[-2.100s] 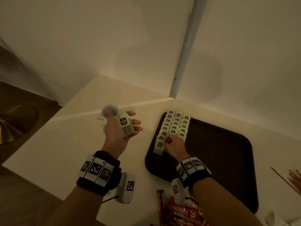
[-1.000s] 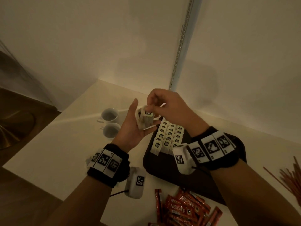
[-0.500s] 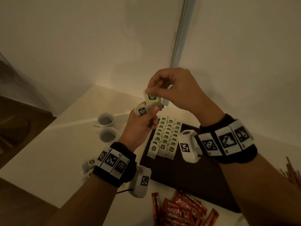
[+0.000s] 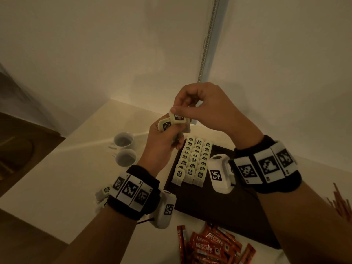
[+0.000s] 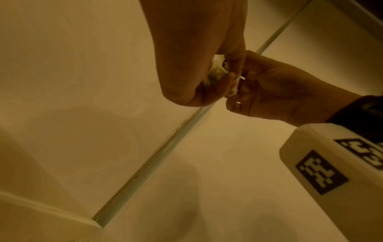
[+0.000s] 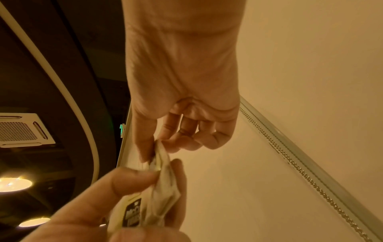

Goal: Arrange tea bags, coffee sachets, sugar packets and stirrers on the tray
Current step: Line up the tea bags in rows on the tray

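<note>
Both hands are up in the air above the table, close together. The left hand [image 4: 163,138] is curled round a small bunch of pale paper tea bags with dark labels [image 4: 166,126]. The right hand [image 4: 202,109] pinches the top tea bag [image 4: 178,117] of that bunch between thumb and first finger, with its other fingers curled in. The right wrist view shows the same pinch on the thin edge of the tea bag [image 6: 160,157].

Below the hands lies a dark brown tray with round corners [image 4: 234,212]. Three neat rows of tea bags [image 4: 192,161] lie at its far left corner. Most of the tray is bare.

Left of the tray stand two small white cups [image 4: 124,149]. A few loose tea bags [image 4: 103,191] lie on the pale table [image 4: 57,178], partly hidden by the left wrist. On the near side of the tray is a heap of red coffee sachets [image 4: 207,246]. At the right edge lie thin brown stirrers [image 4: 341,202]. I cannot see any sugar packets.

The step now looks like pulling one tea bag free to put it in the rows. To do it well, the left hand should hold the bunch firmly so only one bag comes away. The bag should go down flat at the near end of a row, label up like the rest, just touching the one beside it. A soft pinch is best, since the paper can crumple.
</note>
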A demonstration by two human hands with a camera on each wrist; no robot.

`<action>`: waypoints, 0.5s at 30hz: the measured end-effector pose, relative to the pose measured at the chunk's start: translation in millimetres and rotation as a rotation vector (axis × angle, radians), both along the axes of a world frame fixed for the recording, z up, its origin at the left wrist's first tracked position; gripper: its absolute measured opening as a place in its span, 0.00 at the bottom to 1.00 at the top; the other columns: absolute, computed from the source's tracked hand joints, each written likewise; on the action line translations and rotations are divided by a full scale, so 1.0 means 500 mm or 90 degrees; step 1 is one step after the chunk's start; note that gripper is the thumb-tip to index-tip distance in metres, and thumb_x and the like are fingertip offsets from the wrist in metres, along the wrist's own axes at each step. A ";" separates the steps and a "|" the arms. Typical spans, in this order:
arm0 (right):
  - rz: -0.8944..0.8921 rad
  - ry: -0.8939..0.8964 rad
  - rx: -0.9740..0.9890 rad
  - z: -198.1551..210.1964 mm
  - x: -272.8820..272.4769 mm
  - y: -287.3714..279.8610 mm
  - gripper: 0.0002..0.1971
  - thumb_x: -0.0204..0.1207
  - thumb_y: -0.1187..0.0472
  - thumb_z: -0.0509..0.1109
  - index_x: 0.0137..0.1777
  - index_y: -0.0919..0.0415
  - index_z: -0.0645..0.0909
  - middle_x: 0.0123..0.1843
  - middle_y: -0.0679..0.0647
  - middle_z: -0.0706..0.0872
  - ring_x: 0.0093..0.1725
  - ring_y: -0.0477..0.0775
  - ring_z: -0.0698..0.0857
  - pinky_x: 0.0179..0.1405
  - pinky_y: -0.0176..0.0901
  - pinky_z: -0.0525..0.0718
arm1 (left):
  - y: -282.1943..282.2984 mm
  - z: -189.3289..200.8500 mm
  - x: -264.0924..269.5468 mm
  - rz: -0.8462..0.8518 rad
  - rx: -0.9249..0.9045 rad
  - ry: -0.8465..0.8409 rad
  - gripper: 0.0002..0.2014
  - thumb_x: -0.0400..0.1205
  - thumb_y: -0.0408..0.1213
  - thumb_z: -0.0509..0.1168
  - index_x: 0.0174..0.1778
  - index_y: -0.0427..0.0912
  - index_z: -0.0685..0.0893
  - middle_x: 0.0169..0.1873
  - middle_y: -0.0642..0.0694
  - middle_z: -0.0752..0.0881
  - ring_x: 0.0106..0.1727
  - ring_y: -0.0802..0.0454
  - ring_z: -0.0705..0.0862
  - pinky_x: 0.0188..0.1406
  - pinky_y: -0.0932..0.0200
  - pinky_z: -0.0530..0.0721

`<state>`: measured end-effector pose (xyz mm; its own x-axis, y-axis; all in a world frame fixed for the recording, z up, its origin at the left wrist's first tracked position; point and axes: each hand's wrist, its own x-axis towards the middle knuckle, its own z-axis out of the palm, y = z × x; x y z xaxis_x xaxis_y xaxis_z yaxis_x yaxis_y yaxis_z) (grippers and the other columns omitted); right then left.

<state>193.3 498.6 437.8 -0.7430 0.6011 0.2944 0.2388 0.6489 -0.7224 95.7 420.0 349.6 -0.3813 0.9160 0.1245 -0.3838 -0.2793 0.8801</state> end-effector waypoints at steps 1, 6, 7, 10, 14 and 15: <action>0.000 0.003 -0.006 0.000 0.000 0.000 0.04 0.69 0.59 0.78 0.38 0.56 0.86 0.30 0.42 0.84 0.29 0.36 0.80 0.36 0.28 0.79 | 0.000 0.001 -0.001 -0.003 0.000 0.005 0.05 0.67 0.32 0.70 0.37 0.45 0.84 0.27 0.45 0.82 0.19 0.56 0.73 0.17 0.65 0.69; 0.005 0.012 -0.021 -0.001 -0.001 -0.002 0.04 0.70 0.60 0.78 0.39 0.58 0.86 0.30 0.44 0.85 0.28 0.39 0.81 0.32 0.26 0.78 | -0.004 -0.001 0.003 0.003 -0.022 0.025 0.10 0.72 0.31 0.66 0.33 0.52 0.89 0.33 0.44 0.85 0.20 0.55 0.74 0.18 0.64 0.70; 0.002 0.016 -0.022 -0.002 -0.001 -0.002 0.04 0.70 0.60 0.78 0.39 0.58 0.86 0.30 0.45 0.85 0.27 0.39 0.81 0.31 0.25 0.78 | -0.005 -0.001 0.003 -0.004 -0.023 0.021 0.11 0.72 0.30 0.66 0.33 0.52 0.88 0.34 0.42 0.84 0.20 0.55 0.74 0.18 0.64 0.71; -0.013 0.031 -0.017 -0.002 0.000 0.000 0.04 0.70 0.60 0.78 0.39 0.58 0.86 0.31 0.50 0.86 0.28 0.37 0.80 0.30 0.25 0.77 | -0.009 -0.005 0.005 -0.026 -0.020 0.009 0.09 0.73 0.32 0.68 0.37 0.53 0.87 0.43 0.34 0.80 0.21 0.55 0.75 0.18 0.64 0.72; -0.042 0.036 0.008 -0.003 0.000 0.004 0.05 0.69 0.58 0.78 0.39 0.58 0.87 0.34 0.53 0.88 0.31 0.40 0.80 0.36 0.34 0.80 | -0.014 -0.013 0.016 -0.023 -0.038 -0.011 0.05 0.74 0.39 0.69 0.37 0.54 0.89 0.41 0.38 0.84 0.21 0.58 0.74 0.19 0.66 0.70; -0.045 0.037 0.008 -0.003 0.000 0.005 0.05 0.69 0.58 0.78 0.39 0.58 0.87 0.34 0.53 0.88 0.31 0.40 0.80 0.37 0.34 0.80 | -0.014 -0.016 0.018 -0.024 -0.038 -0.028 0.05 0.74 0.40 0.68 0.37 0.53 0.89 0.41 0.44 0.87 0.21 0.58 0.75 0.20 0.66 0.70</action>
